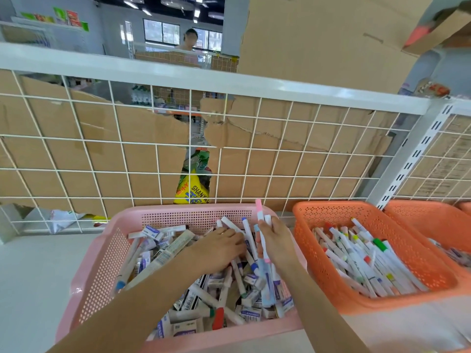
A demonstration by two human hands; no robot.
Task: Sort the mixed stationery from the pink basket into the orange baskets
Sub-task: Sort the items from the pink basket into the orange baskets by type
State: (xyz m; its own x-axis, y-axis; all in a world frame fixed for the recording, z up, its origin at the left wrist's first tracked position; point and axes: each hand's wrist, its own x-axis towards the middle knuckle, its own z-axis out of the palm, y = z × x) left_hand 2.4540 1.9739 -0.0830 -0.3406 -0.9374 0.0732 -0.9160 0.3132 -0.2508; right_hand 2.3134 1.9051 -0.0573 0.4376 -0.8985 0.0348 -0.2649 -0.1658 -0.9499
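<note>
Left grip: left hand (219, 247) palm down in the pile, fingers bent over a white loose marker (230, 224); pinched or merely touched, cannot tell.
Pink basket (102, 271): perforated plastic, rounded corners, heaped with small eraser boxes (155, 231) of printed card and slim white markers with coloured caps, lying crisscross.
Right grip: right hand (276, 242) closed round a bundle of markers (260, 215), long axis upright and slightly tilted, pink cap at the top, lower ends hanging over the pile.
Near orange basket (305, 250): same perforated plastic, just beside the pink one on the right, already holding sorted markers (362, 261) laid roughly parallel, caps toward the back.
Far orange basket (428, 220): touching the near one, contents mostly out of view.
Backdrop: white wire grid (153, 171) with torn brown cardboard (63, 154) behind.
Key relation: drop point directly right of the gripped bundle, right hand the nearer; likely a short sideways carry, then a tip from upright to flat to match the markers lying there.
Handling: smooth, round barrels, prone to slipping out of a full fist.
</note>
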